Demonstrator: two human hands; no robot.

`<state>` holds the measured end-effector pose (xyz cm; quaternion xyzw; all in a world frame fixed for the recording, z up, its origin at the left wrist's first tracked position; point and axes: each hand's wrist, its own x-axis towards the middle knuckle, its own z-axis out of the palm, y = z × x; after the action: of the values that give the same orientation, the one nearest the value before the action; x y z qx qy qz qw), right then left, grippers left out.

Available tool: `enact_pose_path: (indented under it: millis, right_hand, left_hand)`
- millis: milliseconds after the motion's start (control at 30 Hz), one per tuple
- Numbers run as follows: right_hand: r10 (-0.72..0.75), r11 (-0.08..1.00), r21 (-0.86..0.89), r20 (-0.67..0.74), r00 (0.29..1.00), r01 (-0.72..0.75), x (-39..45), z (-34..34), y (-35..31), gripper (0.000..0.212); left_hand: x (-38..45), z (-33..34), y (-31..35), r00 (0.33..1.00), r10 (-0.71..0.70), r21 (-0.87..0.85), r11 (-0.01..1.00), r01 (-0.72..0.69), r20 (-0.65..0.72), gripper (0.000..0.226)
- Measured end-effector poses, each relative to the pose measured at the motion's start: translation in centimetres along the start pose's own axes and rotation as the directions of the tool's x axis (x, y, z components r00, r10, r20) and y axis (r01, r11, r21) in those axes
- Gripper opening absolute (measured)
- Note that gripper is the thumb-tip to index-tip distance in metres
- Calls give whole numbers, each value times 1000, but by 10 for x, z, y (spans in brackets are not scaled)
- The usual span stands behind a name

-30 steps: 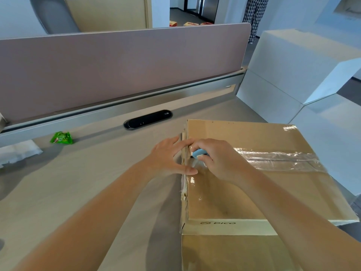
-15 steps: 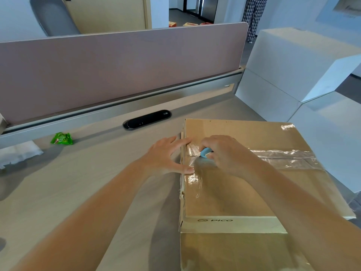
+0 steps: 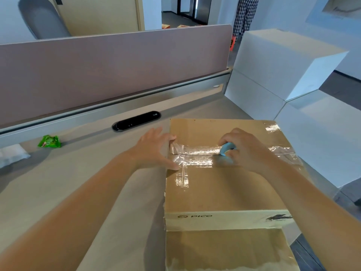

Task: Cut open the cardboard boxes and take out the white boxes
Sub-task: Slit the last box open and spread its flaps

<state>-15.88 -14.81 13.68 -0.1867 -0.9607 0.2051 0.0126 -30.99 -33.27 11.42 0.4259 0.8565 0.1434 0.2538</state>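
Brown cardboard box [image 3: 224,190], taped, at the tabletop's [image 3: 82,184] right edge. Our left hand [image 3: 154,151] braces its left rim, fingers spread; our right hand [image 3: 244,151] pinches a small blue cutter [image 3: 225,149] midway along the clear tape seam [image 3: 197,156]. We judge: seam part-slit, flaps closed, white boxes unextracted.

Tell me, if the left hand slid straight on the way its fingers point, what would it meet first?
The left hand already rests at the left edge of the cardboard box. Going straight on, it would probably cross the tape and meet the right hand holding the blue cutter.
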Motion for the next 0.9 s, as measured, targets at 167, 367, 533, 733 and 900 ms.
enact_pose_path:
  millis: [167, 367, 533, 733, 900]
  right_hand:
    - [42, 964, 265, -177, 983, 6, -6, 7, 8, 24]
    - [-32, 963, 256, -185, 982, 79, -5, 15, 13, 20]
    - [-143, 979, 124, -155, 978, 163, 6, 20, 15, 25]
    - [-56, 996, 59, -97, 994, 62, 0, -1, 50, 31]
    - [75, 996, 58, -147, 986, -67, -16, -21, 85, 25]
  left_hand:
    - [11, 15, 49, 991, 91, 128, 989, -79, -94, 94]
    - [27, 46, 70, 989, 70, 319, 947, -25, -129, 97]
    - [36, 36, 58, 989, 58, 350, 937, -7, -135, 97]
    - [42, 31, 51, 985, 86, 369, 929, -25, -148, 117]
    - [46, 25, 54, 990, 87, 381, 924, -39, -109, 125]
